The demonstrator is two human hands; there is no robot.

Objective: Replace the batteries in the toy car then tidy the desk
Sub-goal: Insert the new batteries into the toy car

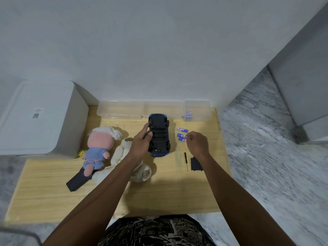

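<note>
Blue toy car (159, 135) flipped near desk's (53, 192) far edge, left hand (142, 143) gripping it steady; right hand (197, 143) pinches a battery (183, 139) for loading.

Bare desk (159, 197) in front; plush toys (99, 148) crowding left.

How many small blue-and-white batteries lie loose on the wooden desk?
3: one blue-and-white battery farthest back, right of the car; a second nearer; a third at the right hand's fingertips. More may be hidden.
</note>
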